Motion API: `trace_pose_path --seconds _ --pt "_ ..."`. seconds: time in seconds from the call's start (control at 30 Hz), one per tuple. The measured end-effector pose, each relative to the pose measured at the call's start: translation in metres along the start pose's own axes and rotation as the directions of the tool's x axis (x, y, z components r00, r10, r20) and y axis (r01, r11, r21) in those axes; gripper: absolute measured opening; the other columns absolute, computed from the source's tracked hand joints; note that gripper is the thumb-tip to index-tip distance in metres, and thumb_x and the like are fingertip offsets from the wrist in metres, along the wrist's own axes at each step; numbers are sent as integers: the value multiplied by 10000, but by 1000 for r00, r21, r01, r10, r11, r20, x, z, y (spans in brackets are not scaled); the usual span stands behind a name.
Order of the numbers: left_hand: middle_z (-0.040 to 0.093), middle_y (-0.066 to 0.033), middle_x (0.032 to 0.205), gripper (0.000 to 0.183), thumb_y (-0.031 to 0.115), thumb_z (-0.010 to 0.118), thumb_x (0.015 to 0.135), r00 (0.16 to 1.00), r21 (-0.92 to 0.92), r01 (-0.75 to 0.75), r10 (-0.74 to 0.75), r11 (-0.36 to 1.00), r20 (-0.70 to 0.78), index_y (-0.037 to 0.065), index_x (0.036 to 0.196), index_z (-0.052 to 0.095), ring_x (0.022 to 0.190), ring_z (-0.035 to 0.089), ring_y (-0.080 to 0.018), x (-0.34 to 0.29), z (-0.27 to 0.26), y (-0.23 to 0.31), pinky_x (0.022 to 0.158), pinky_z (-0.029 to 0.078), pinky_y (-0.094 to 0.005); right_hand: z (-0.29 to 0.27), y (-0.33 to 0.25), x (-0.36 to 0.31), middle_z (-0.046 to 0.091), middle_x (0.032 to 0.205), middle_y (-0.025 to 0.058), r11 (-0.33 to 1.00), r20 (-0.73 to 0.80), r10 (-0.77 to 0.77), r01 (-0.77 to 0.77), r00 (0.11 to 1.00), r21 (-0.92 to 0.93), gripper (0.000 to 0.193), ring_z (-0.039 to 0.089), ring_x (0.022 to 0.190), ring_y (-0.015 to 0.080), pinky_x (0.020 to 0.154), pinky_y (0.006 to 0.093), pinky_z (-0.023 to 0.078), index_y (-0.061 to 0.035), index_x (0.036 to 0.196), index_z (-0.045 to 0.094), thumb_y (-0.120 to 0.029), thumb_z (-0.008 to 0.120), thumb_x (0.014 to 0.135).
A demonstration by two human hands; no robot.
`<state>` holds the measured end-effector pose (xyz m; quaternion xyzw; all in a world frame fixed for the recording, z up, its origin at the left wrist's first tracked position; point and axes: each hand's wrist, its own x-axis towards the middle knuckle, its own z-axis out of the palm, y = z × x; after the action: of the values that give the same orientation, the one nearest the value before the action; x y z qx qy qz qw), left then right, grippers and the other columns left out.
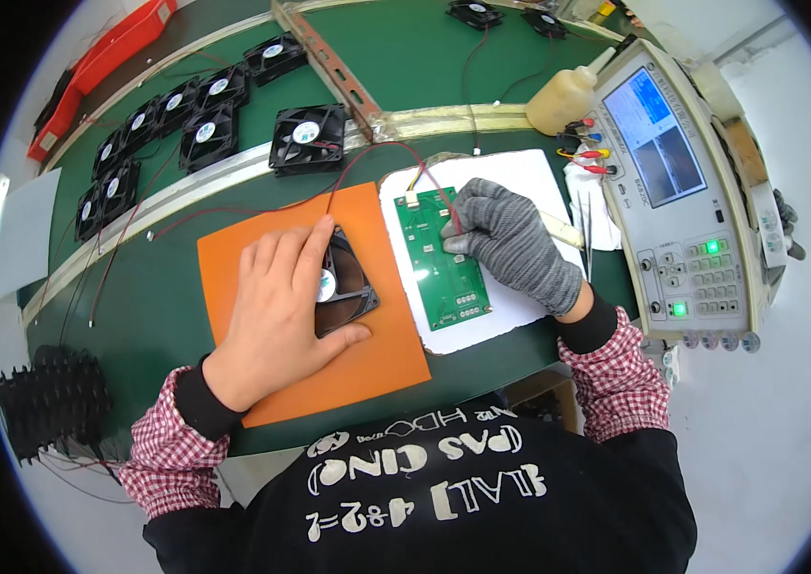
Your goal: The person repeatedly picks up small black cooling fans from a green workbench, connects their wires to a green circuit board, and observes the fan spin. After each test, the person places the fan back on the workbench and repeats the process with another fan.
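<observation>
My bare left hand [276,297] lies over a black cooling fan [355,302], its fingers along the far left side and its thumb at the near edge, gripping it. This fan rests on an orange mat [338,387], partly hidden by the hand. A thin red wire [416,156] arches from the fan's side over to my right hand [511,234], which wears a grey glove. Its fingertips pinch the wire over a green circuit board [439,277]. White connectors sit on the board, which lies on a white pad [520,320]. The glove covers the board's right edge.
Several black fans [307,134] with trailing wires stand at the back left. A test instrument [702,225] with a lit screen is at the right, beside a squeeze bottle [560,100] and tweezers [588,225]. Stacked black fans [51,397] occupy the left edge; a red bin [123,48] lies beyond.
</observation>
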<state>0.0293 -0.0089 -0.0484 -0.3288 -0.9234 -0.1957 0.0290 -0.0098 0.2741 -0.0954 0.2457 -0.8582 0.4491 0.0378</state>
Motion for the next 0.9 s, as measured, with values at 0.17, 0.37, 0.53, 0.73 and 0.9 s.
trace_pose_path --seconds 0.17,0.37,0.53,0.73,0.9 --pt "557 -190 1180 908 330 845 605 933 244 -231 286 942 -218 -36 1336 448 1051 534 -367 -3 -28 19 935 406 -470 -3 8 -6 538 780 107 998 -46 -56 58 997 37 204 553 791 288 748 392 469 -16 719 556 -61 754 691" --pt "629 -169 937 343 215 648 848 873 -457 -453 275 766 -403 0 1098 553 756 591 -284 -45 -67 16 710 506 -419 -2 9 -7 580 820 85 997 -37 -57 56 998 -44 129 594 819 234 771 341 507 -15 818 668 -18 754 722" --pt "618 -260 915 325 138 568 946 865 -813 401 466 -423 184 -93 1168 509 803 639 -396 -18 -76 6 702 550 -465 2 9 -6 579 833 102 996 -23 -79 79 997 31 127 576 848 280 789 374 483 -41 790 659 -89 748 713" --pt "633 -249 1050 440 267 642 907 953 -645 148 -283 749 -110 -72 1168 536 918 625 -362 -52 -63 25 796 515 -432 1 20 -9 582 875 114 984 -34 -125 120 992 -135 174 578 899 290 823 392 473 -40 792 657 -166 756 722" --pt "605 -240 1136 844 579 687 795 711 365 -231 413 902 -569 -56 1303 461 1030 606 -344 -17 -51 21 922 482 -420 5 10 -4 604 847 100 982 -19 -62 58 998 -181 178 608 866 281 791 379 491 -49 801 644 -138 772 714"
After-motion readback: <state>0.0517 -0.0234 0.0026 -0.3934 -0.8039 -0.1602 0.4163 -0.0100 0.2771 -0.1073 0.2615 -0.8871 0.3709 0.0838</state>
